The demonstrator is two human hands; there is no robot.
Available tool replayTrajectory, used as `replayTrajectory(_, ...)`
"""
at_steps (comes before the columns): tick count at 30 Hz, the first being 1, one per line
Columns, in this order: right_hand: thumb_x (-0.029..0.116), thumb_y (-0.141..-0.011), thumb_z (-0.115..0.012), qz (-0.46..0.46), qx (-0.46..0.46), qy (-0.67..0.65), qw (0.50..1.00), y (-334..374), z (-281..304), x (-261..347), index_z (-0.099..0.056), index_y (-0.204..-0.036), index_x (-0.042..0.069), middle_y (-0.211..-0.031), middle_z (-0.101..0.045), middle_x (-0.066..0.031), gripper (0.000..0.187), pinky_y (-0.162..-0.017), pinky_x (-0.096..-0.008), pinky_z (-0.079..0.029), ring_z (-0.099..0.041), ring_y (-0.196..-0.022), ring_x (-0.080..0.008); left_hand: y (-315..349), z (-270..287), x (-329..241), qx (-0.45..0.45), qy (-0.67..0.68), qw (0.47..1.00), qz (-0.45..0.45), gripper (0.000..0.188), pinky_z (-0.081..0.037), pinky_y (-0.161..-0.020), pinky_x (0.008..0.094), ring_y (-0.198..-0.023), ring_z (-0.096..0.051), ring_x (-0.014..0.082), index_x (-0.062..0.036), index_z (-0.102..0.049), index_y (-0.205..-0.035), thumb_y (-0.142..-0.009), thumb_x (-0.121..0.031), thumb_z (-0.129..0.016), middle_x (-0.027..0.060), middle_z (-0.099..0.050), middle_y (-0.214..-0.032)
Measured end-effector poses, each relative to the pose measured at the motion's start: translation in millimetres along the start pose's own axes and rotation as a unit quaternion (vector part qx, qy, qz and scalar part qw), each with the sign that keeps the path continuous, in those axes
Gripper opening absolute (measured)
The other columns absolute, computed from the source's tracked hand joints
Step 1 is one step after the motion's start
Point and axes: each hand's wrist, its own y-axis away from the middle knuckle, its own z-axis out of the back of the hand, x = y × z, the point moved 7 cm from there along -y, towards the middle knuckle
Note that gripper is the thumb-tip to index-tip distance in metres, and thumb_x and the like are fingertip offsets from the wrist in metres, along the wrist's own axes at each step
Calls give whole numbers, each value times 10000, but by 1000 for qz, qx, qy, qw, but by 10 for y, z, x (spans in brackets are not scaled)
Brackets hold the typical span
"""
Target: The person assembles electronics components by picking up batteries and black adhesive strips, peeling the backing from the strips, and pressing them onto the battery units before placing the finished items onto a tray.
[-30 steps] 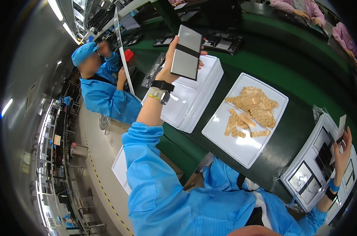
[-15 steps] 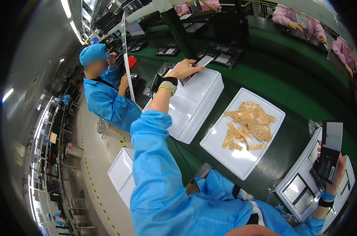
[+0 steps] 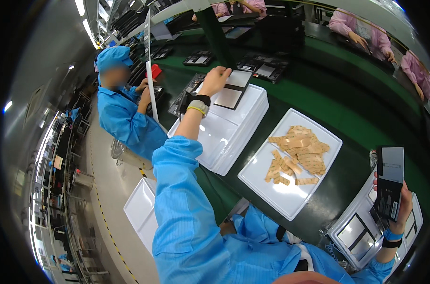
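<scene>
Atop the tray stack (image 3: 219,144), the left hand (image 3: 215,81) meets the silver pack (image 3: 229,98), finger grip unclear; a nudge could tip it off. Fingers of the right hand (image 3: 404,204) clasp the black pack (image 3: 390,189); loosening could drop it.

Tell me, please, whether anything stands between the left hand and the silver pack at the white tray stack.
Nothing visible does: the left hand is right at the silver pack's upper edge, over the white tray stack.
</scene>
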Motion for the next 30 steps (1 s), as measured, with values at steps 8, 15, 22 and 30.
replayTrajectory(8,496,-850,-743,52,24,61,996,-319,-652,33,-243,-1622,-59,-1470,-531,-304,1074,-1122,-441,-486,-615,-1303,-355,1450,-371,-2041,110,197,941,-251,616,-562,-919,395,-1071,-715,284,15,-640,-1314,-919,-432,-792,164,-732,-1193)
replayTrajectory(15,249,-821,-830,77,57,78,992,-717,-1191,-215,-236,-1626,9,-1524,-490,-192,1028,-1182,-437,-415,-535,-1398,-343,2725,-895,-2960,268,273,878,-288,1288,-494,-1086,418,-1289,-598,361,75,-166,-1614,-747,-494,-930,280,-439,-1545)
replayTrajectory(22,187,-841,-824,24,120,129,984,-914,-1725,-331,-335,-1586,-13,-1437,-526,-147,913,-1144,-410,-452,-549,-1341,-263,2825,-921,-2684,311,380,854,-175,1100,-533,-864,358,-1025,-607,271,31,-237,-1640,-776,-253,-854,205,-545,-1310)
replayTrajectory(30,310,-920,-810,-30,118,130,984,-1205,-1949,-530,-461,-1450,-52,-1238,-610,-127,731,-989,-362,-509,-620,-1153,-204,2903,-771,-2455,339,421,832,-127,956,-453,-1047,343,-1238,-555,202,-17,-228,-1666,-922,-268,-774,142,-537,-1436)
